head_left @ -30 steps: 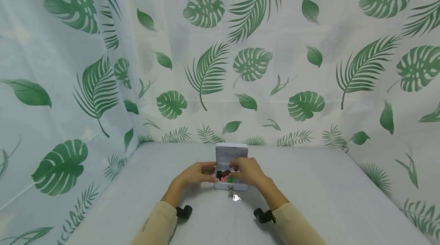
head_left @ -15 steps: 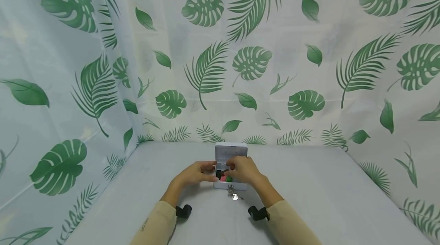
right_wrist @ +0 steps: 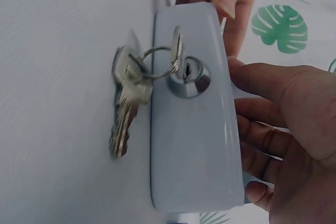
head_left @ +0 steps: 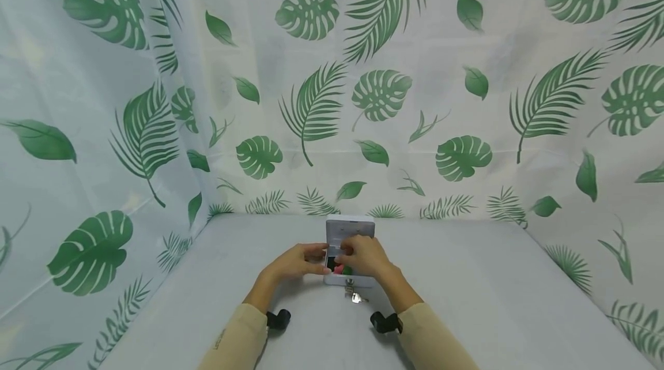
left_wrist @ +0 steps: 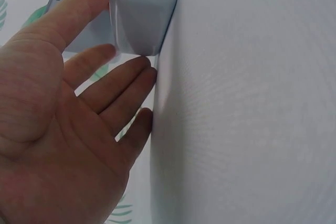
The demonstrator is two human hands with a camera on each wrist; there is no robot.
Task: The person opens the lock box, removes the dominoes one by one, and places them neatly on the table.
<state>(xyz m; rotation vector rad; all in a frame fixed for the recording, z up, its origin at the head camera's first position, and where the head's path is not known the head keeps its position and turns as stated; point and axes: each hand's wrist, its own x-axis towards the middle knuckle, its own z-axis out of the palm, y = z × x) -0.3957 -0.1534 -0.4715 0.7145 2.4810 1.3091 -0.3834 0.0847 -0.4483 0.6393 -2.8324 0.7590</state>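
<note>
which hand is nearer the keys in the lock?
Right. The right hand reaches over the box front just above the keys; the left hand holds the box's left side.

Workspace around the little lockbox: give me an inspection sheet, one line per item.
Surface: pale grey table, smooth, partly shadowed by the arms.
Job's things: small grey lockbox, lid raised upright; dark, pink and green items inside, too small to identify. Key sits in the front lock; spare keys hang from its ring onto the table.
Clutter: nothing seen.
Hands: left hand rests against the box's left side, fingers straight; right hand reaches over the open box, its fingertips hidden, grip unclear.
Cables: nothing seen; black wrist cameras on both forearms.
Surroundings: white curtain with green leaf print behind and at both sides.
</note>
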